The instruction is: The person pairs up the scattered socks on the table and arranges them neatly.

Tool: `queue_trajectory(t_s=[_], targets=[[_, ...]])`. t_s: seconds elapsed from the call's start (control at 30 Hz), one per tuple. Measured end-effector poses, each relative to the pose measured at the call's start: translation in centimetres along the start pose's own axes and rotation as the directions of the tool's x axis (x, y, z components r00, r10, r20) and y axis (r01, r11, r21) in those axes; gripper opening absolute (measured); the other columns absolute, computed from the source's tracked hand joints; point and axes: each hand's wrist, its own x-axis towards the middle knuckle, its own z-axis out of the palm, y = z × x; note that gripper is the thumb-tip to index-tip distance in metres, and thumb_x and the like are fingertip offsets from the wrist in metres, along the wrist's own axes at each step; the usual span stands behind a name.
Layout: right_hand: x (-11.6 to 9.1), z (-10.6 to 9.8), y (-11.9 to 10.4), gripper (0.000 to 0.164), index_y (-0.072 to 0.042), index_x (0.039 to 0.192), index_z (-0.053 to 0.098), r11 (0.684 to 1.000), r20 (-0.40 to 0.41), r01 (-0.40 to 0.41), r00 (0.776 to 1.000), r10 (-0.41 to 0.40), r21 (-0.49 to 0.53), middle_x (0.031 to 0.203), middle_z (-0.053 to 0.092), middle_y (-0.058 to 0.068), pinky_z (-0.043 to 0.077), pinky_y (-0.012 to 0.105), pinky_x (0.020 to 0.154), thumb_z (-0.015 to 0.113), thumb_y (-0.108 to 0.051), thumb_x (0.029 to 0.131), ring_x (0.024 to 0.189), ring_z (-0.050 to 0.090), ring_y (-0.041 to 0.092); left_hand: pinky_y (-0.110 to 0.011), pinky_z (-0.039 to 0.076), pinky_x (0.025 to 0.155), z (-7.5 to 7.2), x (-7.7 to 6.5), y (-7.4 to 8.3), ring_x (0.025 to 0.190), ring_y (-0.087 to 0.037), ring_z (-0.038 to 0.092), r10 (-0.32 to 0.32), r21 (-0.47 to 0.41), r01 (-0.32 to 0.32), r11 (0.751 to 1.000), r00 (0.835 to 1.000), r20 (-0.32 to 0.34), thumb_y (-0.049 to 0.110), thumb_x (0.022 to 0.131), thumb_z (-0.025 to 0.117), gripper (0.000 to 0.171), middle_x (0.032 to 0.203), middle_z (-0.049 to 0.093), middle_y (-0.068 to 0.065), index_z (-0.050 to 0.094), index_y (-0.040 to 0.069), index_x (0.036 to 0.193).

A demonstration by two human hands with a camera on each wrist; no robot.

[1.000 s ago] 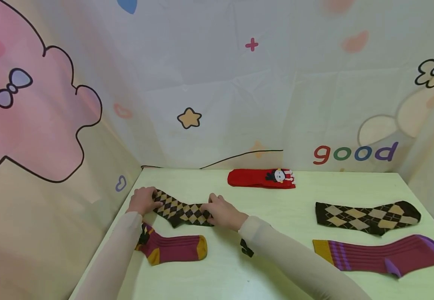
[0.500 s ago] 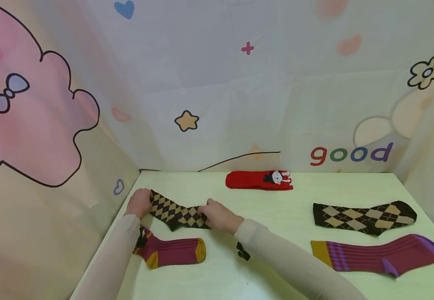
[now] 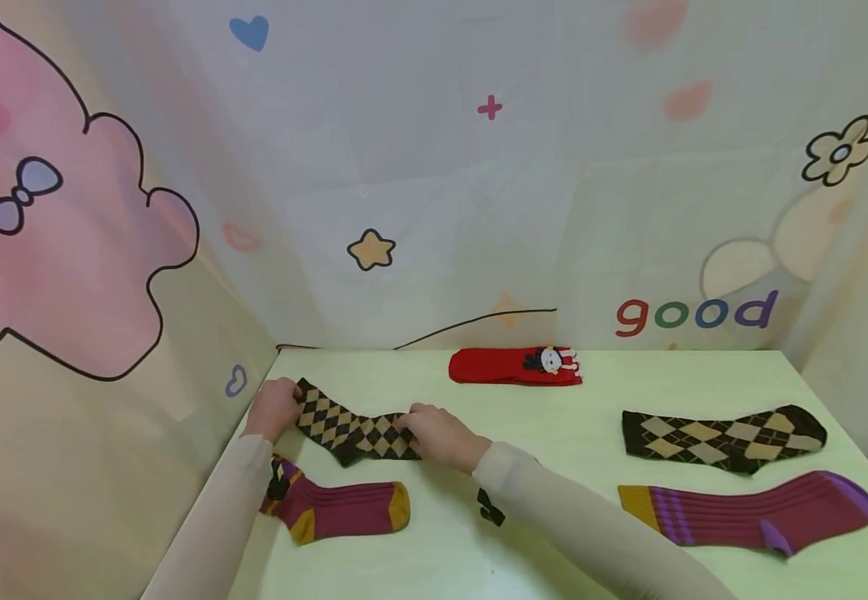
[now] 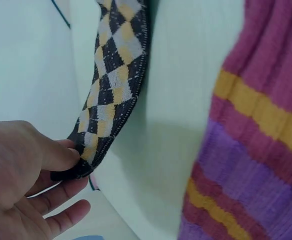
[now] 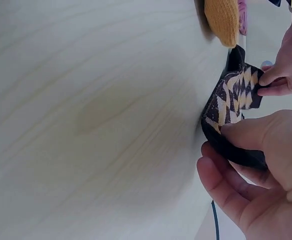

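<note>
A black, tan and cream argyle sock [image 3: 351, 427] stretches between both hands at the left of the table. My left hand [image 3: 275, 408] pinches its dark cuff between thumb and fingers, plain in the left wrist view, where the cuff end [image 4: 68, 172] is raised off the table. At the other end my right hand [image 3: 445, 437] pinches the dark toe [image 5: 236, 150] between thumb and fingers. Just nearer than this sock lies a maroon sock [image 3: 351, 508] with mustard heel and toe; my left wrist partly covers its cuff.
A red sock [image 3: 494, 367] with a doll-face figure lies at the table's back edge. On the right, a larger argyle sock [image 3: 711, 440] lies behind a maroon sock [image 3: 741, 512] with purple heel and toe. Printed curtains [image 3: 434, 167] rise behind and beside the table [image 3: 546, 417].
The head view has shifted slightly, so the whole scene sits a little lower and to the left. Both hands keep their pinch on the argyle sock, which has barely moved.
</note>
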Motion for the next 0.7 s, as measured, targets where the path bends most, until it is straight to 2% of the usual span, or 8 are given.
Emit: queue_trajectory(t_s=[0.2,0.4,0.6,0.7], targets=[[-0.3,-0.2,0.1,0.032,-0.008,0.124,0.073,1.0,-0.005,0.011,1.0,-0.011,0.022,0.114,0.069,0.009,0.058,0.031,0.086,0.075,-0.006,0.093,0.097,0.067,0.019,-0.054,0.057,0.085,-0.7,-0.1,0.4,0.098,-0.046,0.068,0.042,-0.024,-0.044,0.999,0.997,-0.069,-0.01,0.088,0.054,0.026,0.103,0.073,-0.027,0.074,-0.011,0.105],[-0.9,-0.7,0.0,0.033,-0.006,0.126,0.072,0.998,-0.016,0.032,0.999,-0.031,0.054,0.114,0.069,0.009,0.057,0.028,0.084,0.075,-0.005,0.093,0.097,0.066,0.019,-0.054,0.056,0.087,-0.9,-0.1,0.4,0.1,-0.046,0.068,0.04,-0.021,-0.042,0.999,0.996,-0.079,-0.008,0.091,0.06,0.019,0.103,0.073,-0.027,0.073,-0.011,0.105],[-1.6,-1.4,0.4,0.036,-0.006,0.129,0.07,0.993,-0.035,0.034,0.999,-0.03,0.111,0.116,0.068,0.01,0.057,0.029,0.082,0.075,-0.005,0.093,0.096,0.064,0.019,-0.051,0.056,0.084,-1.4,-0.1,0.3,0.101,-0.045,0.067,0.035,-0.043,-0.039,0.998,0.996,-0.078,-0.008,0.094,0.057,0.021,0.107,0.071,-0.029,0.072,-0.012,0.109],[-1.9,-1.7,0.6,0.038,-0.006,0.13,0.069,0.99,-0.04,0.024,0.999,-0.019,0.135,0.117,0.068,0.01,0.056,0.031,0.084,0.075,-0.005,0.093,0.097,0.064,0.019,-0.051,0.056,0.082,-1.8,-0.2,0.6,0.1,-0.045,0.067,0.052,-0.041,-0.056,0.998,0.993,-0.106,-0.009,0.093,0.056,0.022,0.106,0.071,-0.029,0.072,-0.012,0.108]])
